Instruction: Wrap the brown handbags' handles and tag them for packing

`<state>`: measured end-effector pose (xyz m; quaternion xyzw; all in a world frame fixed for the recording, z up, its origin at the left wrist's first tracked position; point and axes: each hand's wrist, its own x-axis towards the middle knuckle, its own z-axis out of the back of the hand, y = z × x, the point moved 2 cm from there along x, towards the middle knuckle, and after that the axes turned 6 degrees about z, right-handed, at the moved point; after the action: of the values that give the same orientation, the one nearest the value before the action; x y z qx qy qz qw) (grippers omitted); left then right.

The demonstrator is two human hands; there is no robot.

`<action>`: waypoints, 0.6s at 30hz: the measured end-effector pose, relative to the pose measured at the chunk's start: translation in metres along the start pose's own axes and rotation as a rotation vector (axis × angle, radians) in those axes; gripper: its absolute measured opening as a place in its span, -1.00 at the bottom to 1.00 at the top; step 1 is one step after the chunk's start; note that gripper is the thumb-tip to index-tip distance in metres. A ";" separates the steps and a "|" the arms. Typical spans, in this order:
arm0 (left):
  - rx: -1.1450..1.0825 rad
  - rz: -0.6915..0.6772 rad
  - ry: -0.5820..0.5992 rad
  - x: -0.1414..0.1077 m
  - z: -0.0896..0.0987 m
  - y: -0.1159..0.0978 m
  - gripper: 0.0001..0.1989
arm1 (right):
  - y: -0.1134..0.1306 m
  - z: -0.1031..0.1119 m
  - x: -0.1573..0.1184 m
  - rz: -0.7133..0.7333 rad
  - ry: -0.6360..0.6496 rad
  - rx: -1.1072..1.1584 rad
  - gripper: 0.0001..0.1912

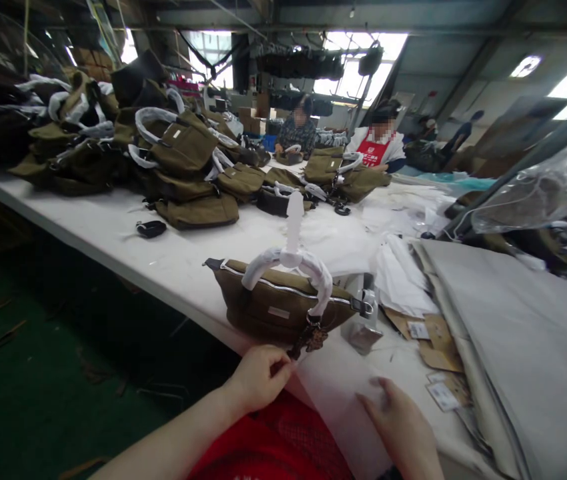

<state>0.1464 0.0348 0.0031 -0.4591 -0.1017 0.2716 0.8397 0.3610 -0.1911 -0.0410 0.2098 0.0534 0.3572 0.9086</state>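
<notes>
An olive-green handbag [258,319] stands upright on the white table in front of me, with a silver zipper along its top. Its handles [319,280] are wrapped in pale film, and a white tag strip [293,223] rises above them. A brown charm [316,339] hangs at its front. Just below the charm, my left hand [258,379] is closed in a pinch at the corner of a thin translucent white sheet [336,387]. My right hand [401,423] is at the sheet's right side, thumb and fingers apart; whether it presses on the sheet is unclear.
Piled olive bags [183,147] cover the table's far left. A black strap roll [151,229] lies near the left edge. Brown cardboard tags [438,347] and stacked white sheets [401,277] lie right, beside a large grey-white board [523,333]. Two people sit across the table.
</notes>
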 end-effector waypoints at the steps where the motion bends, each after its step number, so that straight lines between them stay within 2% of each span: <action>1: 0.025 0.041 0.105 -0.001 -0.004 0.001 -0.65 | 0.006 0.006 -0.007 -0.020 0.019 0.101 -0.54; 4: 0.004 0.105 0.412 -0.008 -0.013 0.005 -0.56 | 0.032 0.020 -0.026 -0.019 0.100 0.581 -0.59; 6: -0.201 0.112 0.537 -0.013 -0.019 0.006 -0.47 | 0.050 0.018 -0.036 -0.029 0.208 0.851 -0.61; 7: -0.378 0.129 0.558 -0.014 -0.022 0.006 -0.39 | 0.058 0.014 -0.039 -0.047 0.252 0.933 -0.61; 10: -0.977 0.273 0.462 -0.016 -0.028 0.008 -0.34 | 0.075 -0.003 -0.039 -0.087 0.260 1.012 -0.58; 12: -1.158 0.379 0.321 -0.017 -0.023 0.012 -0.38 | 0.081 -0.011 -0.033 -0.044 0.182 0.942 -0.58; 13: -1.140 0.415 0.247 -0.018 -0.016 0.015 -0.41 | 0.083 -0.011 -0.028 -0.006 0.126 0.871 -0.57; 15: -0.893 0.394 0.099 -0.020 0.009 0.017 -0.55 | 0.087 -0.006 -0.016 0.072 -0.026 0.691 -0.56; 18: -0.300 0.161 -0.052 -0.025 0.059 0.009 -0.84 | 0.104 0.006 0.003 0.196 -0.281 0.463 -0.50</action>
<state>0.0978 0.0668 0.0307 -0.5789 -0.1257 0.3315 0.7343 0.2993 -0.1228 0.0087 0.4632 -0.0133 0.3893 0.7961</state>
